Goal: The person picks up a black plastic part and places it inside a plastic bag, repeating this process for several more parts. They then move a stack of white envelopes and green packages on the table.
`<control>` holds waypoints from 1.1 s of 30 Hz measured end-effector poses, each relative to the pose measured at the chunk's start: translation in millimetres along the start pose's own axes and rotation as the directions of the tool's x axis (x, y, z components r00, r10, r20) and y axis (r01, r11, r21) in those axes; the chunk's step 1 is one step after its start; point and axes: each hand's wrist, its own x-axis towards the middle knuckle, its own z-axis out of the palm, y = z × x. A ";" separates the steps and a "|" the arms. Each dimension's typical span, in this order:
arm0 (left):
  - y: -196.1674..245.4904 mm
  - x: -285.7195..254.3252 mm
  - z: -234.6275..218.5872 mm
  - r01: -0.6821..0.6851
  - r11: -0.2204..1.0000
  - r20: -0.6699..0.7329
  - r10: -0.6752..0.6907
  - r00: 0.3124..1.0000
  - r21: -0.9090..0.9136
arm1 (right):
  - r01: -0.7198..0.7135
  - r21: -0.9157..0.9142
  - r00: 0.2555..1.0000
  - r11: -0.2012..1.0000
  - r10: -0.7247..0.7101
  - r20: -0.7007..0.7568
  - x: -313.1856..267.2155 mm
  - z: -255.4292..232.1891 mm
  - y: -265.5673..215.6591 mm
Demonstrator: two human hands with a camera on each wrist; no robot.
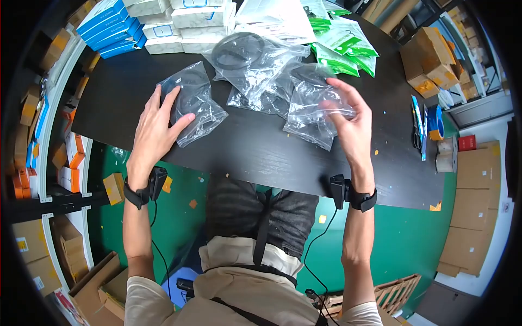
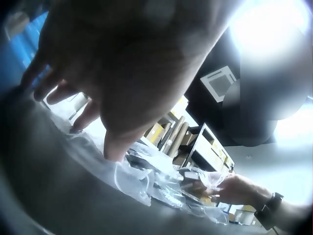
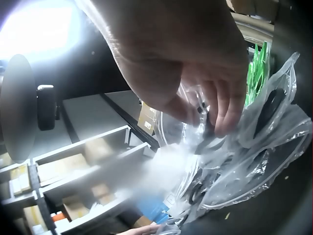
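Observation:
In the head view, the left hand [image 1: 155, 127] lies with spread, slightly bent fingers on a clear plastic bag [image 1: 200, 108] at the left of the dark table. The right hand [image 1: 354, 122] pinches another clear bag [image 1: 312, 111] between thumb and fingers; the right wrist view shows its curled fingers [image 3: 222, 105] at the crinkled plastic [image 3: 254, 161]. Between the hands, farther back, lie more clear bags [image 1: 261, 70], one with a coiled dark item [image 1: 237, 50] inside. The left wrist view shows the left thumb and fingertips on the bag [image 2: 129, 181].
Blue boxes [image 1: 111, 27] and white marbled boxes [image 1: 198, 17] are stacked at the back left. Green-and-white packets [image 1: 345, 46] lie back right, beside white packets [image 1: 274, 19]. Scissors [image 1: 417, 130] and blue tape [image 1: 435, 120] sit at the right edge.

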 end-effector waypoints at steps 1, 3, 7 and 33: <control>-3.7 3.2 1.3 0.001 1.000 0.036 -0.001 0.999 0.000 | -0.003 -0.073 0.999 0.997 0.006 0.040 -1.6 0.0 3.2; -10.7 12.4 0.6 0.001 0.999 0.050 0.001 0.999 -0.046 | -0.004 -0.215 0.993 0.977 0.029 0.117 -7.6 -0.6 7.5; -22.0 31.5 -1.1 -0.031 0.986 0.105 0.048 0.993 -0.162 | 0.093 -0.704 0.992 0.704 -0.007 0.125 -21.9 -2.2 -1.1; -26.1 75.0 -31.1 -0.084 0.944 0.288 0.181 0.941 -0.319 | -0.024 -0.511 0.995 0.859 0.068 0.067 -62.5 -39.9 -7.6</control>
